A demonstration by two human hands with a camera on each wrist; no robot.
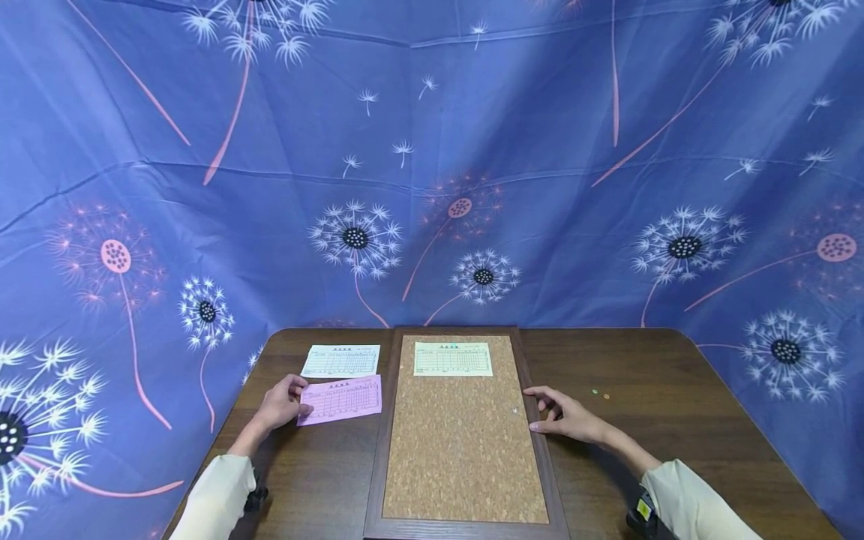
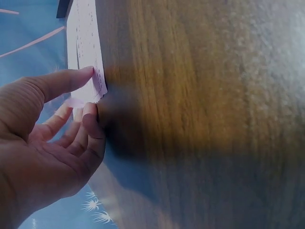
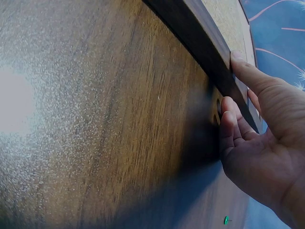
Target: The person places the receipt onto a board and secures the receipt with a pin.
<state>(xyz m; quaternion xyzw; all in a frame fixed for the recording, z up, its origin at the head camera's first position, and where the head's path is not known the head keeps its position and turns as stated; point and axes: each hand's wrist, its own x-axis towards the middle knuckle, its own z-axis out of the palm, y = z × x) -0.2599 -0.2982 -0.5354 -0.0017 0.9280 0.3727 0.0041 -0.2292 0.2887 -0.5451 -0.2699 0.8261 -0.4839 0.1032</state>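
Note:
My left hand [image 1: 282,403] pinches the left edge of a pink printed form slip [image 1: 341,399], thumb on top and fingers at its edge. Just beyond it lies a white slip [image 1: 340,361] of the same layout, partly overlapped by the pink one. A framed cork board [image 1: 466,450] lies lengthwise in the middle, with a pale yellow slip [image 1: 453,360] near its far end and a small green spot at that slip's top edge. At the board's right side, my right hand [image 1: 567,414] holds the dark wooden frame [image 3: 209,52], thumb on its top and the other fingers curled at its outer side.
A small green pushpin [image 3: 226,220] and a small orange piece [image 1: 606,396] lie on the brown wooden table [image 1: 675,450], right of the board. A tiny pale object [image 1: 515,410] is on the cork. Behind the table hangs a blue dandelion-print cloth [image 1: 560,225].

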